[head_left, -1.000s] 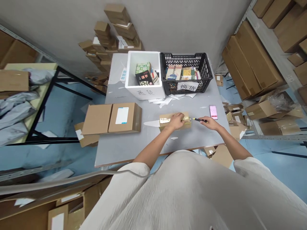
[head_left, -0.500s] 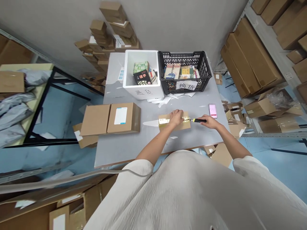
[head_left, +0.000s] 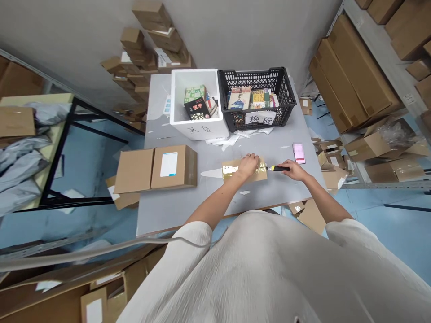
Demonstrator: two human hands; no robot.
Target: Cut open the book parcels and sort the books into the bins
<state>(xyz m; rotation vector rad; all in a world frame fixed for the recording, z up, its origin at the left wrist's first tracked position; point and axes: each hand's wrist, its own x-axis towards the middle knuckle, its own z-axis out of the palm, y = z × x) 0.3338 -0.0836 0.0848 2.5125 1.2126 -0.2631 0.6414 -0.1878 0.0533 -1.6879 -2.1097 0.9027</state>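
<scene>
A small cardboard box [head_left: 261, 173] with shiny clear tape lies on the grey table [head_left: 202, 202], in front of my body. From above, my left hand [head_left: 248, 165] grips it, fingers curled over the top. My right hand [head_left: 295, 170] is closed around the black handle of a utility knife [head_left: 280, 168] with a yellow collar. Its thin blade points left and meets the right end of the box; how deep it goes is hard to see. Just beyond my right hand lies a phone [head_left: 298, 153] with a lit pink screen.
Two larger cartons [head_left: 173, 167] stand at the table's left. At the back are a white foam box [head_left: 195, 128] and a black crate [head_left: 276, 114], both holding books. Paper scraps [head_left: 230, 141] lie before them. A shelf of cartons [head_left: 357, 72] rises on the right.
The view has shifted slightly. Both hands keep nearly the same place on the box and the knife, and the blade still meets the box's right end.
</scene>
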